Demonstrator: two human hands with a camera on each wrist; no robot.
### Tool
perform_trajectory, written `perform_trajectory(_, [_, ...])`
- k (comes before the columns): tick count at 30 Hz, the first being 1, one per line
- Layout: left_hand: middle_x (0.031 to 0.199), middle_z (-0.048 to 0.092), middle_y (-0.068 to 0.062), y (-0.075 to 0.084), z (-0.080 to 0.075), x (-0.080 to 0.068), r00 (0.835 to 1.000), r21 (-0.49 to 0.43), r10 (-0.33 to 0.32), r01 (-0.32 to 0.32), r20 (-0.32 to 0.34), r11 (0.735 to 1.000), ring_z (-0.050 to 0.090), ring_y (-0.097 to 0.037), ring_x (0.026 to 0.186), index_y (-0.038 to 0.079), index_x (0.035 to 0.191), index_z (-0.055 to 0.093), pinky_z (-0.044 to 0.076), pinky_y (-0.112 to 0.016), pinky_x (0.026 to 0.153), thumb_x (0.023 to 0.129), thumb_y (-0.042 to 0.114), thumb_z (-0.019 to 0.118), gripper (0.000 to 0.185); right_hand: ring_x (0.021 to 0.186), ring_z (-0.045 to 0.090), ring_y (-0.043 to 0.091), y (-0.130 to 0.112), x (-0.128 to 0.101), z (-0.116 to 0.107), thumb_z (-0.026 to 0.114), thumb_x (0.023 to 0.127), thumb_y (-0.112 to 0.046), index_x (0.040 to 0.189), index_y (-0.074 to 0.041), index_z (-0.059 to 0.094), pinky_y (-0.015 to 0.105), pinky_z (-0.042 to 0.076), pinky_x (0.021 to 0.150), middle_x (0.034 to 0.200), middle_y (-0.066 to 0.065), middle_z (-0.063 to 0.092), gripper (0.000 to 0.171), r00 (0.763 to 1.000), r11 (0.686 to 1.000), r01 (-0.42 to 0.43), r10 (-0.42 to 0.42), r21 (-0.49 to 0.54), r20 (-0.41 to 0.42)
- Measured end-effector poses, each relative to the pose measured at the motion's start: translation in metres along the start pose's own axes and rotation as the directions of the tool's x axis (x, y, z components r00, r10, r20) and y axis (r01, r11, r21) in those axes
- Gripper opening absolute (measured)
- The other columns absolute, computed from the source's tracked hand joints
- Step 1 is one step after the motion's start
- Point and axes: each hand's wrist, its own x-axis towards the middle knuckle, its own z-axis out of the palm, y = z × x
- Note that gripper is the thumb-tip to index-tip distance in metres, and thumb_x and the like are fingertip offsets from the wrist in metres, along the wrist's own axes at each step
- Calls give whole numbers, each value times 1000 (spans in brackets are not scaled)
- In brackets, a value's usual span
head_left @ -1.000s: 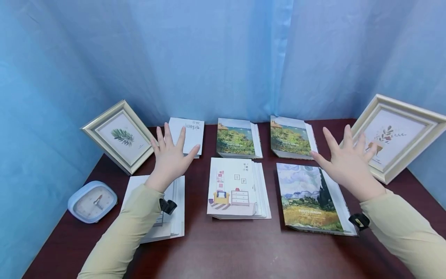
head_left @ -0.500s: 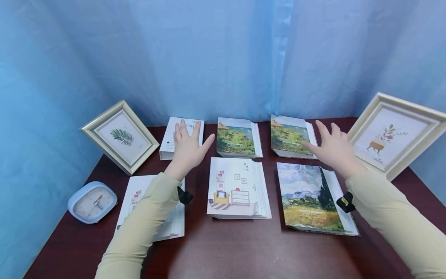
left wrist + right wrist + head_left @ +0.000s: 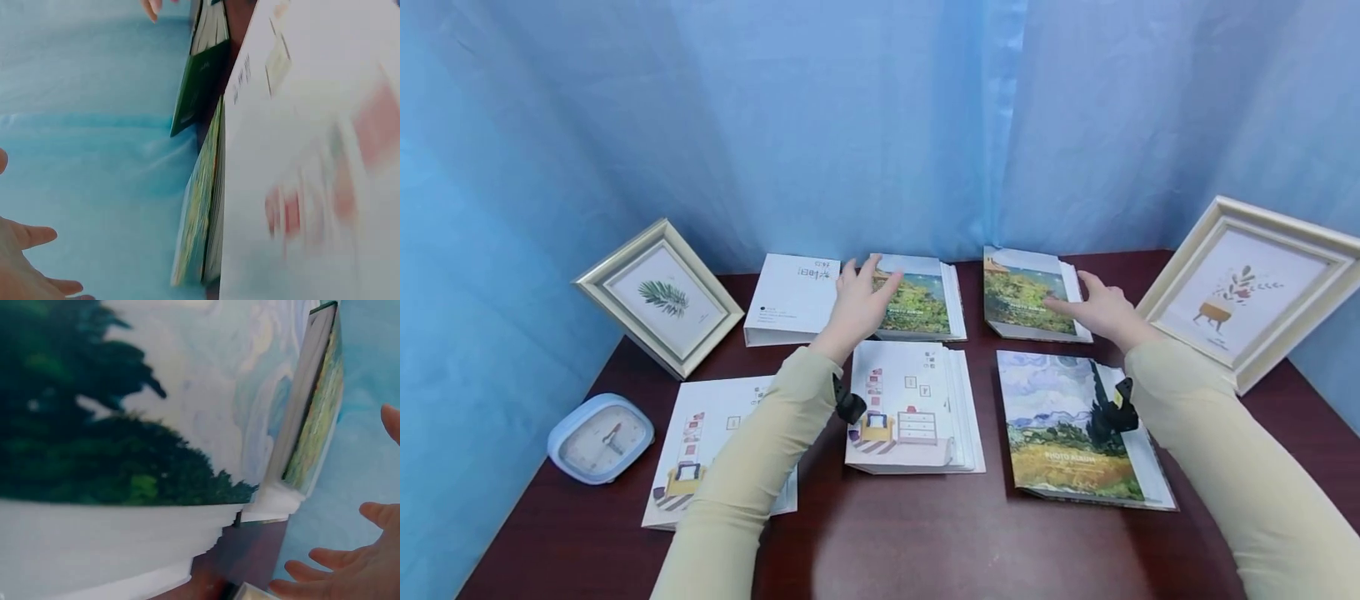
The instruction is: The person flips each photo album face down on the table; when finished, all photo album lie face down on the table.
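My left hand (image 3: 859, 308), fingers spread, is over the left side of a garden-and-sea photo album (image 3: 921, 304) in the back row. Its fingertips lie between that album and a white album (image 3: 790, 296). Thumb and fingers parted, my right hand (image 3: 1108, 315) is at the right edge of a matching photo album (image 3: 1026, 292). The right wrist view shows the spread fingers (image 3: 322, 557) apart from the albums; the left hand (image 3: 19, 262) likewise grips nothing. Under the wrists lie a white album with a furniture drawing (image 3: 895, 392) and a landscape-painting photo album (image 3: 1071, 442).
Another white album (image 3: 700, 433) lies front left, partly behind the left sleeve. A blue clock (image 3: 601, 437) stands at the left edge. Framed pictures lean on both sides: a leaf print (image 3: 662, 292) and a potted-plant print (image 3: 1240, 292). Blue curtains (image 3: 850, 125) hang behind the dark table (image 3: 925, 533).
The left hand has moved right, from the left back white album to the middle back album. The right hand has moved slightly left and down, away from the framed picture. The albums stay put.
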Motion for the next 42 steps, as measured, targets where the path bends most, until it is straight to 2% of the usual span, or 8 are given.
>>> perform_trajectory(3, [157, 11, -18, 5, 12, 8, 1000, -68, 3, -2, 17, 998, 11, -35, 145, 17, 151, 26, 24, -53, 113, 99, 49, 38, 62, 133, 10, 59, 2, 4, 1, 51, 89, -59, 150, 0, -6, 70, 20, 104, 147, 41, 9, 103, 999, 999, -20, 19, 29, 40])
perform_trajectory(8, [156, 20, -14, 10, 32, 21, 998, -218, 8, 6, 67, 976, 23, -30, 143, 15, 150, 28, 27, -47, 113, 101, 44, 38, 58, 133, -15, 59, 2, 8, 4, 54, 89, -54, 149, -2, -13, 74, 8, 103, 146, 41, -15, 104, 988, 996, -65, 57, 56, 142])
perform_trajectory(17, [153, 30, -9, 19, 70, 36, 988, -473, -15, 88, 156, 877, 34, -27, 138, 16, 149, 30, 34, -43, 109, 101, 39, 41, 54, 131, -28, 55, 5, 12, 8, 56, 92, -44, 149, -2, -14, 74, 0, 103, 145, 37, -26, 100, 974, 985, -94, 62, 141, 216])
perform_trajectory(24, [154, 29, -11, 15, 94, 46, 980, -570, -40, 145, 193, 808, 30, -28, 140, 15, 148, 32, 33, -45, 110, 100, 36, 44, 53, 133, -18, 56, 6, 18, 11, 58, 92, -39, 151, -3, -6, 71, 10, 106, 146, 40, -21, 94, 972, 993, -71, 47, 99, 231])
perform_trajectory(31, [150, 35, -12, 18, 106, 49, 968, -702, -66, 223, 244, 676, 35, -29, 137, 19, 147, 34, 41, -46, 105, 100, 29, 48, 51, 137, -2, 54, 3, 22, 13, 60, 91, -39, 152, -3, 1, 65, 18, 108, 150, 37, -3, 92, 976, 998, -21, 8, 57, 218])
perform_trajectory(36, [147, 38, -15, 17, 115, 51, 948, -731, -68, 284, 310, 620, 34, -31, 137, 19, 149, 31, 41, -46, 105, 99, 24, 50, 53, 137, 7, 53, 1, 26, 14, 64, 89, -38, 152, -3, 6, 63, 22, 108, 150, 36, 6, 92, 981, 999, -24, 17, 35, 195])
perform_trajectory(39, [148, 36, -16, 15, 119, 52, 937, -729, -69, 310, 341, 611, 35, -32, 137, 19, 149, 30, 41, -44, 105, 99, 23, 50, 54, 137, 11, 52, 0, 28, 15, 65, 89, -35, 152, -2, 7, 61, 25, 108, 151, 35, 9, 91, 982, 999, -24, 18, 31, 188])
perform_trajectory(42, [150, 33, -17, 14, 121, 50, 929, -712, -58, 319, 365, 626, 36, -33, 137, 19, 150, 30, 40, -43, 106, 99, 23, 50, 55, 137, 11, 51, -2, 27, 16, 65, 90, -32, 152, -2, 9, 60, 26, 108, 150, 36, 10, 89, 979, 999, -29, 21, 34, 201])
